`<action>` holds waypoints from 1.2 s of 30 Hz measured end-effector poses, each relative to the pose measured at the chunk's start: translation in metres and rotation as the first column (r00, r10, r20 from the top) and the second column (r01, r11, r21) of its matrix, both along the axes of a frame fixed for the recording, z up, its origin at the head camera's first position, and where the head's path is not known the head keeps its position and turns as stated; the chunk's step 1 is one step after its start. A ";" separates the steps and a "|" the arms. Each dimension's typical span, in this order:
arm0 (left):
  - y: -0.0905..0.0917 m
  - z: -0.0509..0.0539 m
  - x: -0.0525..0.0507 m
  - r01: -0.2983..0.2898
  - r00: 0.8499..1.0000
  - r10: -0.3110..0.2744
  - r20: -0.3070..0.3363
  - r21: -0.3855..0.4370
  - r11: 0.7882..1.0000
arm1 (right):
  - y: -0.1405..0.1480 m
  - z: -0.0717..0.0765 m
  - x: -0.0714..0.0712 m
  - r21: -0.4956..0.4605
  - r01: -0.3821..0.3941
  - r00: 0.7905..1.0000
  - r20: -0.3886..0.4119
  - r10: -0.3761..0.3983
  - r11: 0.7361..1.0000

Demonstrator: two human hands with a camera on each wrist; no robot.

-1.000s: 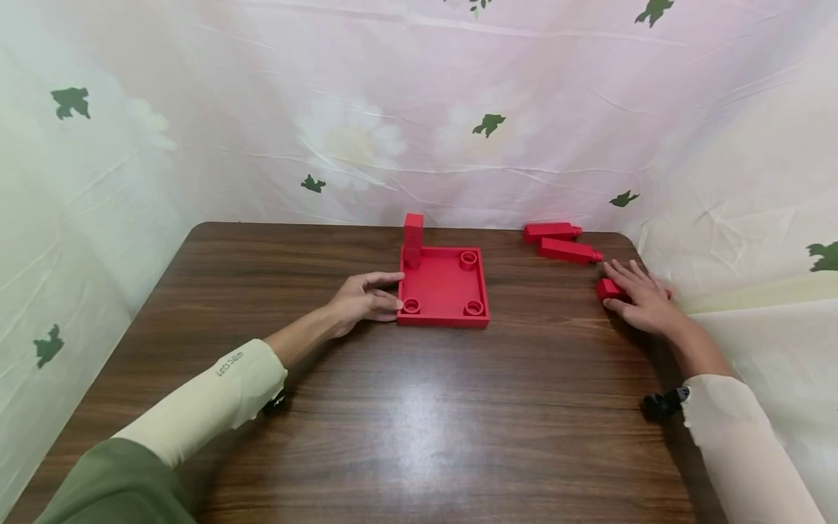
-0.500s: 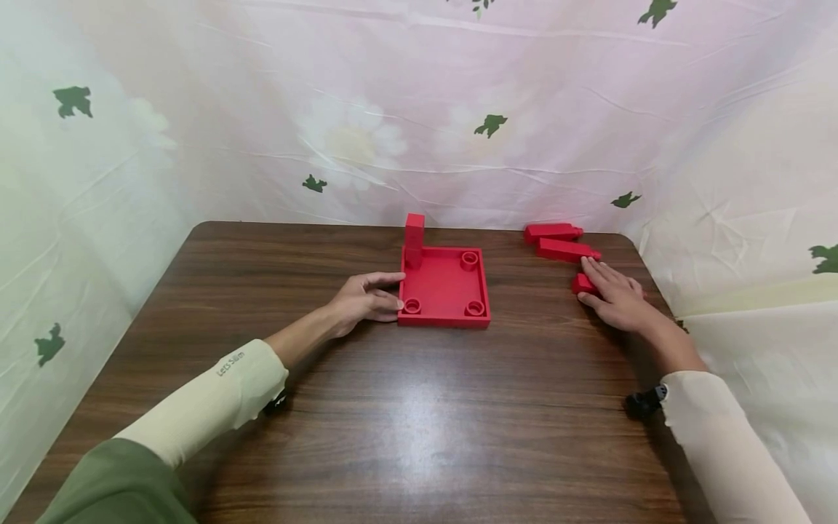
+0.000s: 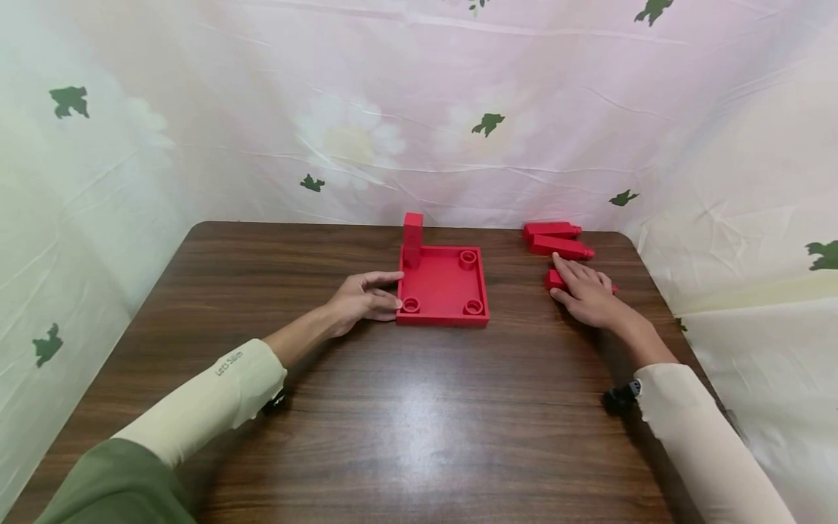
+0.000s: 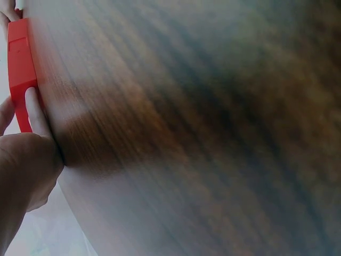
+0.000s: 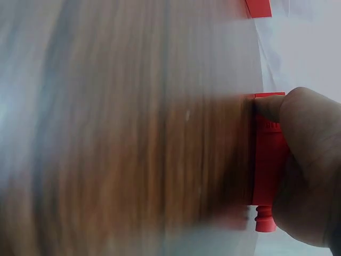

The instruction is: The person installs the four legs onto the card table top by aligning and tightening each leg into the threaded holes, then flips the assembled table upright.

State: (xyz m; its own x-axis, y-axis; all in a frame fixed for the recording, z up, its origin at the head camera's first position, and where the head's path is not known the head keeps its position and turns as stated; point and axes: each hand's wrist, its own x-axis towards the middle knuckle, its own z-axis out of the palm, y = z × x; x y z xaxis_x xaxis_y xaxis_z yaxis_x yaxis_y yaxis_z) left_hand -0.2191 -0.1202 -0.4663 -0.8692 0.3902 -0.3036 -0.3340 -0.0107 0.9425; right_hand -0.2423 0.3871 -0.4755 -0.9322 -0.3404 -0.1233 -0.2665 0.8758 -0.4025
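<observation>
A red square tabletop [image 3: 441, 280] lies upside down on the wooden table, its sockets facing up. One red leg [image 3: 412, 236] stands upright at its far left corner; three round sockets show in the other corners. Fingertips of my left hand [image 3: 360, 297] touch the tabletop's left wall, fingers fairly straight. To the right, my right hand [image 3: 588, 295] holds another red leg [image 3: 553, 279] lying on its side, thumb and fingers around its sides. In the right wrist view the threaded peg of this leg [image 5: 265, 220] shows beyond the palm.
Two more red legs [image 3: 552, 230] [image 3: 561, 247] lie side by side at the back right, close to my right fingertips. A patterned cloth [image 3: 353, 109] hangs behind and beside the brown wooden table [image 3: 419, 407]. Table surface lies between the tabletop and my right hand.
My right hand has moved left across the table with the held leg. The nearer of the two loose legs has shifted slightly left. My left hand and the tabletop stay in place.
</observation>
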 end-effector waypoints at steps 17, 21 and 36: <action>-0.004 -0.001 0.002 -0.003 1.000 0.003 0.012 -0.028 1.000 | -0.035 0.025 -0.002 -0.038 0.023 1.000 0.002 -0.023 0.999; -0.005 0.000 0.002 -0.002 1.000 0.002 0.013 -0.029 1.000 | -0.037 0.036 -0.004 -0.059 0.044 0.998 0.042 -0.041 0.997; -0.001 0.001 0.001 0.006 1.000 -0.006 0.003 -0.008 1.000 | -0.025 0.045 -0.020 -0.087 0.031 0.993 0.116 -0.020 0.996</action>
